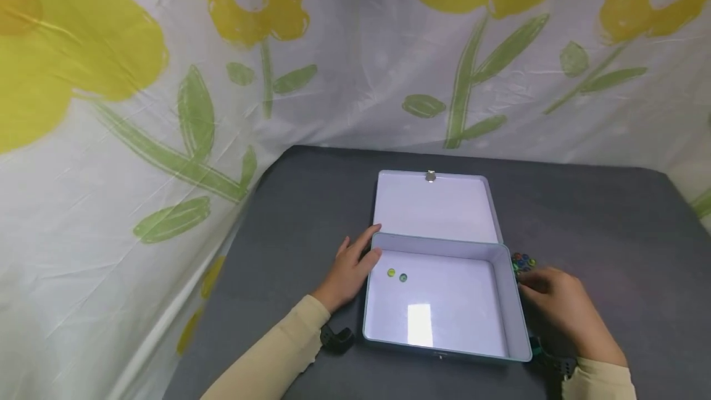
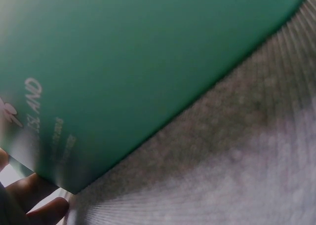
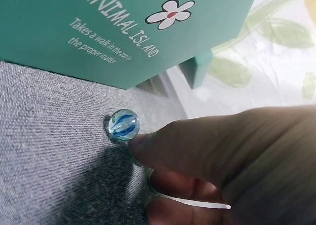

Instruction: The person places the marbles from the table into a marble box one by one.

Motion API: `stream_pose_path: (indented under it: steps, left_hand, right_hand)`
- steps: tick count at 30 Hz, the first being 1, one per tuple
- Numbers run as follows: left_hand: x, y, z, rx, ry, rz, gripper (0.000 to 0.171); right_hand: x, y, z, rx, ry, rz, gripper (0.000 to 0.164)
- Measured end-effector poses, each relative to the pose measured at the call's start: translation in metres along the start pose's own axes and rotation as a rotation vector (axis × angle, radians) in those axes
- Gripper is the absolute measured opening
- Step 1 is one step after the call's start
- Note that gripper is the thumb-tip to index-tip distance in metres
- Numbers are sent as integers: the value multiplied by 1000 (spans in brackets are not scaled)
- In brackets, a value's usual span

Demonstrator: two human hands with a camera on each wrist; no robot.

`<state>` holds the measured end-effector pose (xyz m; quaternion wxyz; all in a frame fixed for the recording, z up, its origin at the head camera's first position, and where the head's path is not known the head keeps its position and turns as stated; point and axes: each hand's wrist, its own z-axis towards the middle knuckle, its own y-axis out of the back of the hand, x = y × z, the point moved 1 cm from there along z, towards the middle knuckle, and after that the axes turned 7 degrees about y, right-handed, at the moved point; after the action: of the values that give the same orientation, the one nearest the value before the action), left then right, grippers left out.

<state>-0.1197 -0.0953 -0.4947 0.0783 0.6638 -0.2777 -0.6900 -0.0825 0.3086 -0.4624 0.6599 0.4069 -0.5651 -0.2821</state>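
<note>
A shallow metal box (image 1: 433, 301) lies with its lid folded back, white inside and green outside. Inside it, toward the left, are a yellow marble (image 1: 391, 272) and a green marble (image 1: 403, 277). My left hand (image 1: 345, 276) rests against the box's left side near the hinge, fingers extended. My right hand (image 1: 561, 301) reaches down just right of the box, beside a cluster of marbles (image 1: 523, 260). In the right wrist view, my thumb touches or nearly touches a clear marble with blue swirls (image 3: 124, 125) on the cloth. Whether a finger grips it is hidden.
The lid (image 1: 436, 202) lies flat behind the box, with a metal clasp (image 1: 430, 176) at its far edge. Dark grey cloth (image 1: 311, 202) covers the table. A white curtain with yellow flowers (image 1: 355, 66) hangs behind and along the left.
</note>
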Motion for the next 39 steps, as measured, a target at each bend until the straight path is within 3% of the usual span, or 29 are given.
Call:
stream_pose_path:
  steps: [10, 19, 29, 39]
  left_hand:
    - [-3, -3, 4, 38, 13, 27, 57]
    - [-4, -4, 4, 27, 18, 21, 57]
    - [-4, -4, 4, 26, 3, 10, 57]
    - [-4, -4, 4, 27, 2, 9, 58]
  right_hand:
    - [6, 12, -9, -34, -89, 1, 22]
    - [26, 26, -5, -196, 15, 48, 17]
    - [58, 43, 14, -181, 99, 62, 18]
    - [89, 33, 36, -172, 197, 85, 11]
